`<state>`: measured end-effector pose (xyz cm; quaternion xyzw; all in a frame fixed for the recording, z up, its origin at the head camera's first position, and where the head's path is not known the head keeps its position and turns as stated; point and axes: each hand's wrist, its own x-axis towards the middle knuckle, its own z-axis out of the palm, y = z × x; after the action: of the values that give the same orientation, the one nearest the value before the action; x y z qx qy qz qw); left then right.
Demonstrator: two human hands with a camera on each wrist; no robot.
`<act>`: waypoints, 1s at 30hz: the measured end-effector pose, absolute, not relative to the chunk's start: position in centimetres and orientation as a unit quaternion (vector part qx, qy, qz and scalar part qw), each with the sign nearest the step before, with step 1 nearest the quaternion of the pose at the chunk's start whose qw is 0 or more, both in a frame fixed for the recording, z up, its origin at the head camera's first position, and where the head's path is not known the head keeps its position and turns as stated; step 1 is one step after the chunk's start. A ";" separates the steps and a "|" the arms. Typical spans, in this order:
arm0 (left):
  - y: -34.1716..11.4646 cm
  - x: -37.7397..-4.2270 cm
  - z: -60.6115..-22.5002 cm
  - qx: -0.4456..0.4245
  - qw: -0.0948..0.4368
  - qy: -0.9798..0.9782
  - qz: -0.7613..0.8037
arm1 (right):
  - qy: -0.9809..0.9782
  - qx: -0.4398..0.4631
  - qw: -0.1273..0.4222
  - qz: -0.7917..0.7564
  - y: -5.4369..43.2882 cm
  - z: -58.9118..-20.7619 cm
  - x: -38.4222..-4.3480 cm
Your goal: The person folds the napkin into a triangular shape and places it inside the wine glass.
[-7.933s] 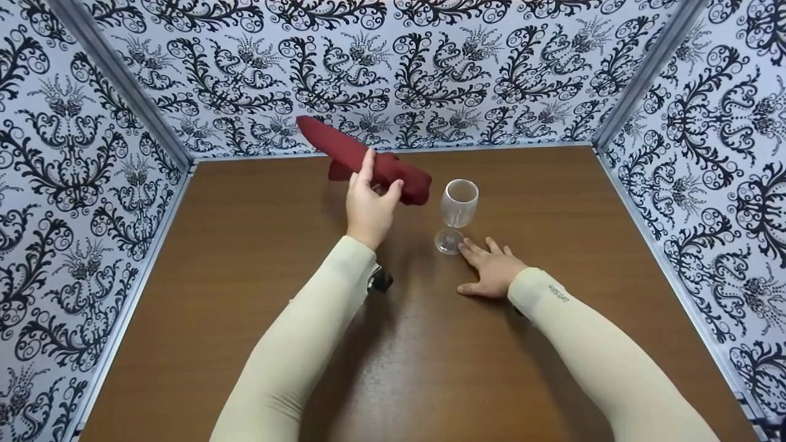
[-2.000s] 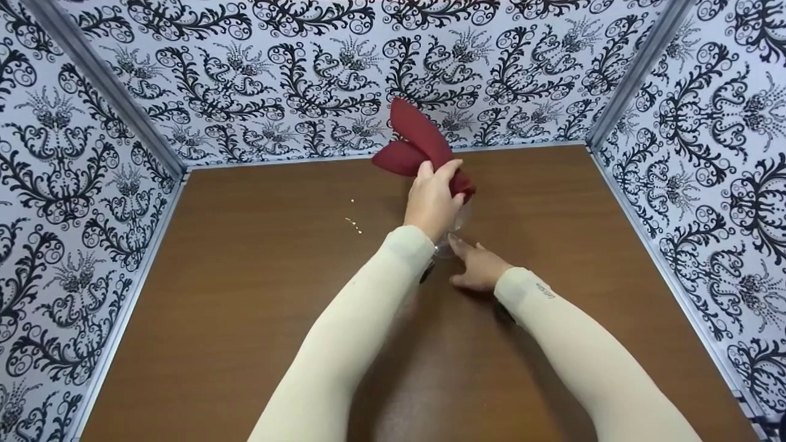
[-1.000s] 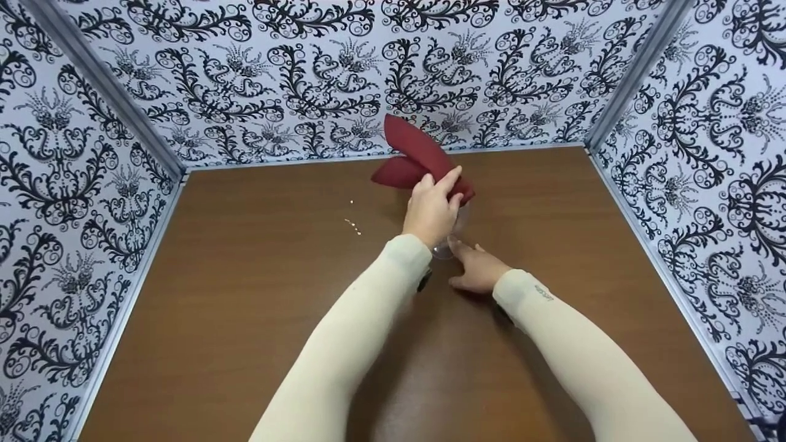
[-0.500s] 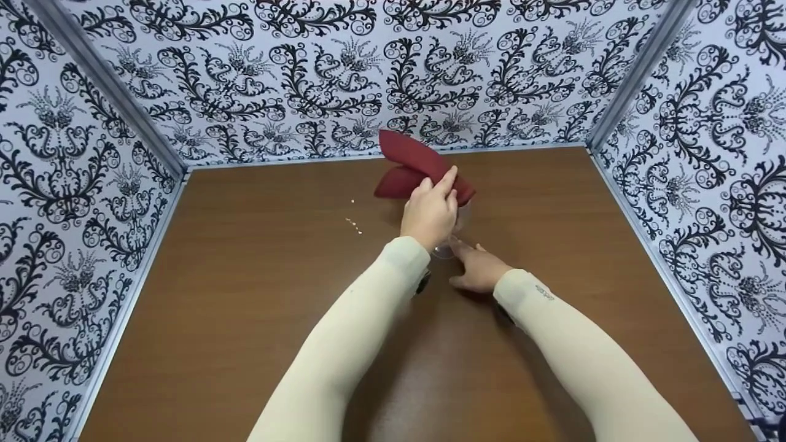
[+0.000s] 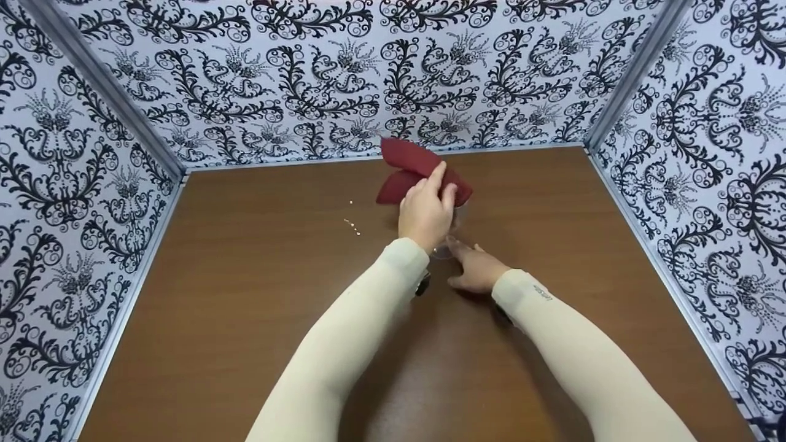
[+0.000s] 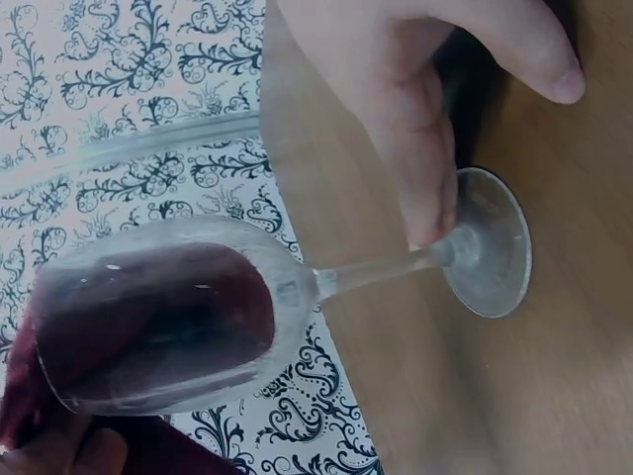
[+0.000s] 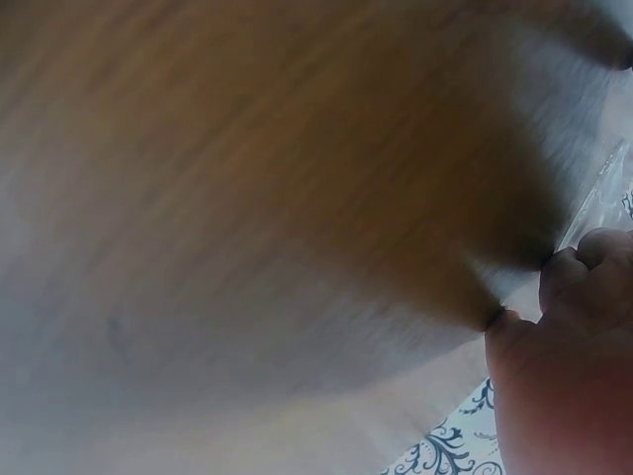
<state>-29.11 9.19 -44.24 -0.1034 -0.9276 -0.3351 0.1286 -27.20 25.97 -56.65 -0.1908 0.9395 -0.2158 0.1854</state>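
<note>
A folded dark red cloth napkin (image 5: 414, 158) leans to the left out of a clear stemmed wine glass, its two pointed flaps above the rim. In the left wrist view, the wine glass (image 6: 490, 252) shows red cloth filling much of its bowl. My left hand (image 5: 425, 212) holds the napkin at the rim, index finger lying along the cloth, and covers most of the bowl in the head view. My right hand (image 5: 480, 270) rests on the table, its fingertips on the glass foot beside the stem. The right wrist view shows only part of that hand, at its right edge.
The brown wooden table (image 5: 245, 294) is enclosed by a black-and-white patterned back wall (image 5: 295, 73) and side walls, with grey metal posts at the corners. A few small bright specks (image 5: 353, 227) lie left of the glass.
Since the oldest frame, my left hand has carried the napkin right to the glass and into its bowl. Over the last two seconds the napkin's flaps have come lower. My right hand stays at the foot.
</note>
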 end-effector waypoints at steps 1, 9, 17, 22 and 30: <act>9.1 -29.1 -44.3 -0.105 0.134 -0.927 -0.334 | 0.940 -0.190 0.186 -0.214 25.9 -56.6 -27.2; 9.0 -29.3 -44.6 -0.079 0.160 -0.936 -0.304 | 0.941 -0.189 0.193 -0.203 25.8 -56.2 -27.1; 9.3 -29.1 -44.5 -0.063 0.151 -0.940 -0.301 | 0.939 -0.187 0.192 -0.214 25.8 -56.4 -27.1; 9.3 -29.0 -44.5 -0.055 0.149 -0.942 -0.297 | 0.941 -0.193 0.186 -0.207 25.7 -56.4 -27.1; 9.5 -28.9 -44.6 -0.040 0.133 -0.944 -0.298 | 0.941 -0.183 0.197 -0.204 25.7 -56.1 -27.0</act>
<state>-28.88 9.51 -44.55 -0.0405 -0.9444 -0.2979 0.1331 -26.96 25.71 -56.05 -0.1832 0.9413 -0.2039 0.1971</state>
